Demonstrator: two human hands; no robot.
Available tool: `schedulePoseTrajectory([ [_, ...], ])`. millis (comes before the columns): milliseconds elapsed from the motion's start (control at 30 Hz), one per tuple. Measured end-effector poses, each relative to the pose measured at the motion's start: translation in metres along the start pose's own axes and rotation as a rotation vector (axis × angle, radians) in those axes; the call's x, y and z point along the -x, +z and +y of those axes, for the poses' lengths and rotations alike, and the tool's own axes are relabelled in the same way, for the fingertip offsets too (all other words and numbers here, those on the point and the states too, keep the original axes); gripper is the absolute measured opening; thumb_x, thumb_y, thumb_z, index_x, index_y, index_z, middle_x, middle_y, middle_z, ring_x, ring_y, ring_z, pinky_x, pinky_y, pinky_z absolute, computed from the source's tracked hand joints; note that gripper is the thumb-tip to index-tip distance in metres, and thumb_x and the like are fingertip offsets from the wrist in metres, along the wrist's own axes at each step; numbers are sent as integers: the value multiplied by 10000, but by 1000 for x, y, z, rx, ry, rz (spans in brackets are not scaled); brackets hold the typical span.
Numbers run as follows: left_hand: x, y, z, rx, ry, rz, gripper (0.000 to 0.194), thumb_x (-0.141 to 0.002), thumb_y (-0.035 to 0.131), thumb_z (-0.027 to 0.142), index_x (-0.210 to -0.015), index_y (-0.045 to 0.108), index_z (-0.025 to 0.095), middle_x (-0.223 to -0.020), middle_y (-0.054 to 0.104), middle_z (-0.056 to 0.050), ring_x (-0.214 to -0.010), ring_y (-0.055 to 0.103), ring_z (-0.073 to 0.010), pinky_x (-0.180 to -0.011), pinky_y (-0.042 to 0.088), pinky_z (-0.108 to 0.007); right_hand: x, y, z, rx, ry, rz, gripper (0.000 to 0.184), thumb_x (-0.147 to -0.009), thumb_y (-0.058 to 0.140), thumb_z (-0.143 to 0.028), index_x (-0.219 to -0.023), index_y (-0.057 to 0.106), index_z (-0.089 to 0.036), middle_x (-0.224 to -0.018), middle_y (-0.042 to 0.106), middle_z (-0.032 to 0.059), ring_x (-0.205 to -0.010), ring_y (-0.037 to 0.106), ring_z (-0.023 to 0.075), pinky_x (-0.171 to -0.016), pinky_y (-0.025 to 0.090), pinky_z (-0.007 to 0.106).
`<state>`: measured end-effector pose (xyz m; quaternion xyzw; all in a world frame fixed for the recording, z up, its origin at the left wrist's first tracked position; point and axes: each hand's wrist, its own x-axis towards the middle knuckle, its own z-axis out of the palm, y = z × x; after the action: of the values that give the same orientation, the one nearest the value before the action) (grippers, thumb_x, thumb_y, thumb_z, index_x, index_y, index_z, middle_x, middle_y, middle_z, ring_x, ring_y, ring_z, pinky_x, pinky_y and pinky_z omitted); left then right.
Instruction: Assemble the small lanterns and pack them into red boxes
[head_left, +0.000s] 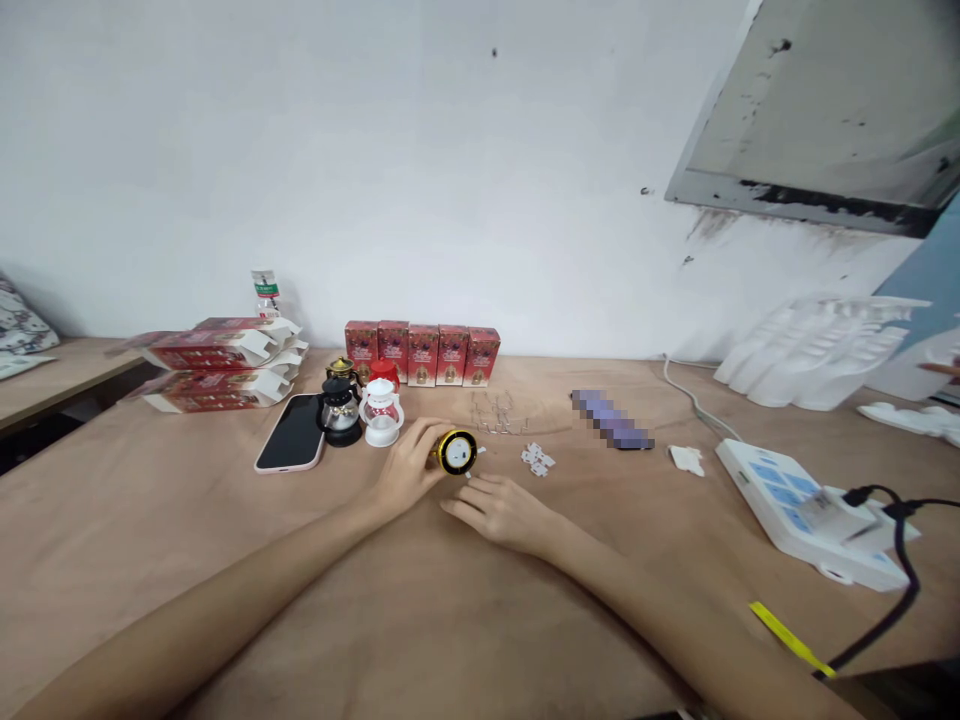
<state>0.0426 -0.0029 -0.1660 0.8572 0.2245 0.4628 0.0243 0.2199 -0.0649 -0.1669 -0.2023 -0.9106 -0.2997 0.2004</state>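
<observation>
Head view: both hands at the small gold-rimmed lantern piece

Head camera shows your left hand curled around a small round black piece with a gold rim and white face, fingers closed on its left side, on the brown wooden table. Your right hand lies just below and right of it, fingers loosely extended and flat, fingertips near the piece; whether they touch it I cannot tell. Just left of your left hand stand a black miniature lantern and a white miniature lantern, beside a dark phone in a pink case. Five red cartons line the wall behind. Small white plastic bits lie to the right.
</observation>
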Motion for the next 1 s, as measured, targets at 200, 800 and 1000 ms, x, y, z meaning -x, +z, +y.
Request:
schedulePoseTrajectory([
  [200, 0, 1, 0, -6, 6, 16, 361, -791, 568, 106, -1128, 469, 190, -1069, 551, -81, -1017, 550, -208, -840, 483, -341, -2, -4, -6, -102, 66, 183, 194, -902, 430, -101, -856, 609, -160, -724, 643, 24, -634, 544, 120, -587, 416, 236],
  [800, 0, 1, 0, -4, -78, 8, 374, -765, 597, 111, -1109, 475, 189, -1059, 544, -75, -1012, 542, -215, -844, 477, -354, 8, -1, 11, -349, 265, 16, 127, -835, 512, -161, -916, 609, -175, -739, 649, 49, -721, 581, 171, -691, 462, 309],
  [1000, 0, 1, 0, -12, -68, -24, 366, -770, 584, 123, -1115, 478, 187, -1060, 549, -86, -1021, 547, -227, -851, 477, -373, 7, 3, 7, -184, 150, 92, 232, -905, 412, -145, -797, 617, -165, -631, 625, 33, -599, 561, 139, -557, 429, 263],
])
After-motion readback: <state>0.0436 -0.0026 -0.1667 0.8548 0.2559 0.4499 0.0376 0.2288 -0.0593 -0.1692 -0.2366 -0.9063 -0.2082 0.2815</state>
